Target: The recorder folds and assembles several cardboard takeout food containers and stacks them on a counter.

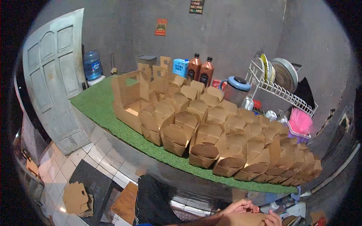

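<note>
A brown cardboard piece (241,219) lies low at the right, in front of me, cut off by the lower edge of the picture. My left hand (240,206) is at its far edge with the fingers curled together. On the right side of the cardboard, my right hand (273,218) grips its edge with bent fingers. Whether the piece is flat or partly folded is hard to tell. Beyond my hands, several open cardboard boxes (203,145) stand in close rows on a table covered with green artificial turf (92,96). A taller handled carton (130,88) stands at their left end.
Behind the boxes stand a blue milk carton (180,67), two brown bottles (194,67), a blue-lidded pitcher (236,90) and a white dish rack (283,94). Flat cardboard pieces (75,197) lie at the lower left. Under the table's right end are bottles (269,207).
</note>
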The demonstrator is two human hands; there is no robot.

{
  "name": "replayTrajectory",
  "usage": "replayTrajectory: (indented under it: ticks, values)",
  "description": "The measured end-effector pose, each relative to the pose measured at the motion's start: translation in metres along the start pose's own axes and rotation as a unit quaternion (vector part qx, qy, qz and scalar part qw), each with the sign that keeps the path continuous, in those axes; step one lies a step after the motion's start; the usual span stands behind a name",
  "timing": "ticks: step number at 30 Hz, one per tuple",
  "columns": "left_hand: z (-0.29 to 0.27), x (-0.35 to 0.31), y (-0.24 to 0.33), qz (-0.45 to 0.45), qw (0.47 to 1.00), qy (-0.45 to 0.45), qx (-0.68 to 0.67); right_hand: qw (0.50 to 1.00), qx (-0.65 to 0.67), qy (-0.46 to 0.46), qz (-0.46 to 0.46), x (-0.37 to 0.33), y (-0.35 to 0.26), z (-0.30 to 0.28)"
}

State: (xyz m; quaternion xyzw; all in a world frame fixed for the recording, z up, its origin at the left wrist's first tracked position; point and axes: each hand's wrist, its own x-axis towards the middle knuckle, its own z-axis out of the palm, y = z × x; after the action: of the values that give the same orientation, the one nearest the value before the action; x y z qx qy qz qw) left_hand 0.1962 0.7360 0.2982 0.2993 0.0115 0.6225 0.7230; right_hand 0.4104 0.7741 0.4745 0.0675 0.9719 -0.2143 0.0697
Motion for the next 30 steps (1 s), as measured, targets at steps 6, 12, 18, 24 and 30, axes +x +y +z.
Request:
replayTrajectory:
  ticks: [6,12,18,24,30]
  values:
    - [0.011,-0.007,0.033,-0.087,0.974,-0.020,-0.210,0.997,-0.019,-0.045,-0.066,0.019,0.000,-0.030]
    - [-0.003,-0.033,0.060,-0.064,0.963,-0.065,-0.253,0.986,-0.078,-0.078,-0.126,0.054,-0.003,-0.037]
    - [0.004,-0.106,0.100,0.004,0.981,-0.020,-0.192,0.967,-0.064,-0.052,-0.239,0.124,-0.002,-0.014]
    - [0.023,-0.223,0.098,0.222,0.973,0.060,-0.010,0.912,0.087,-0.066,-0.396,0.226,-0.050,0.008]
    - [0.029,-0.306,0.047,0.310,0.834,0.437,0.133,0.815,0.208,-0.181,-0.510,0.322,-0.102,0.059]
